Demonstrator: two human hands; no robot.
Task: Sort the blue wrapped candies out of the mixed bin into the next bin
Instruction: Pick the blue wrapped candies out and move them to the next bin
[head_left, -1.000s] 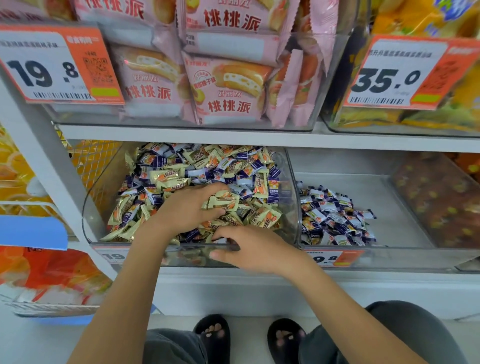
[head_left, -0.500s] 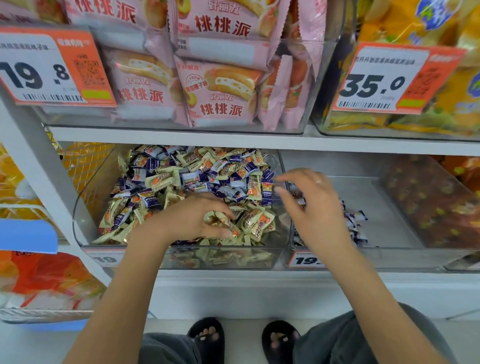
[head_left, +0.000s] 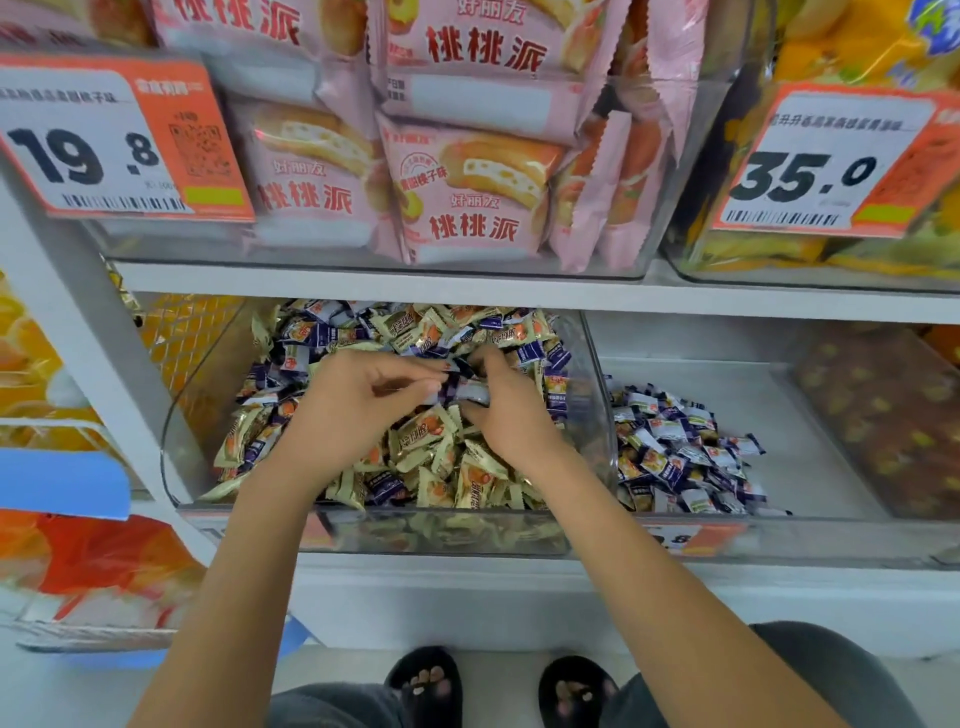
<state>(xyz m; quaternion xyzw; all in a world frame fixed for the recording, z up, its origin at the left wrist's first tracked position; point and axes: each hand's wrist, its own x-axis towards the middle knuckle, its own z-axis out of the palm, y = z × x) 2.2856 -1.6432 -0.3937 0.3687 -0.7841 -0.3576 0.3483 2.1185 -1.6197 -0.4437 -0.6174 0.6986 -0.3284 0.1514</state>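
- Shelf (head_left: 467, 299): white, two levels in view; upper level carried pink snack packs (head_left: 467, 182) and yellow bags (head_left: 857, 47) behind orange price tags, "19.8" (head_left: 104, 140) at left and "35.0" (head_left: 831, 161) at right.
- Mixed bin (head_left: 176, 457): clear plastic, on the lower level, heaped with gold-wrapped candies (head_left: 415, 441) and blue wrapped candies (head_left: 524, 353) jumbled together.
- Next bin (head_left: 831, 415): clear, directly right of the mixed bin, sharing a wall side by side; held a loose pile of sorted blue candies (head_left: 680, 457) toward its left front, the rest of its floor bare.
- Left hand (head_left: 363, 400): over the centre of the mixed bin, palm down, fingers (head_left: 415, 387) curled, thumb and forefinger pinched on the left end of a blue candy (head_left: 462, 389).
- Right hand (head_left: 511, 421): just right of the left hand, also inside the mixed bin, its fingers (head_left: 491, 364) bent down and closed on the right end of the same candy.
- The held candy sat between the two hands, just above the heap; whether it touched the pile below could not be told.
- Floor level: two feet in black sandals (head_left: 426, 680) below the shelf.
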